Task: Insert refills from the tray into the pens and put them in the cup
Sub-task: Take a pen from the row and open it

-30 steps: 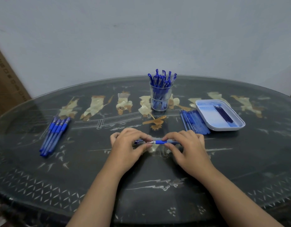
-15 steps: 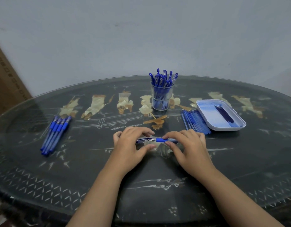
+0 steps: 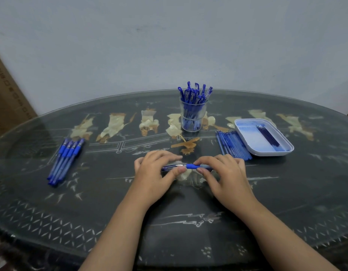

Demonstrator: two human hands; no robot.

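Note:
A blue pen (image 3: 190, 166) lies level between my hands, just above the table's middle. My left hand (image 3: 154, 173) pinches its cap end; my right hand (image 3: 225, 174) pinches the barrel by the blue grip, and the metal tip shows between them. A clear cup (image 3: 192, 118) full of blue pens stands behind. At the right, a white tray (image 3: 247, 132) holds a few dark refills (image 3: 268, 135). Several pens (image 3: 65, 159) lie in a row at the left.
A bundle of pale blue refills (image 3: 232, 144) lies against the tray's left side. The round dark table (image 3: 188, 222) has a glass top with inlaid figures. A cardboard box (image 3: 7, 98) stands at the far left by the wall.
My hands and the pen have drifted slightly away from me. The gap between cap and barrel has narrowed.

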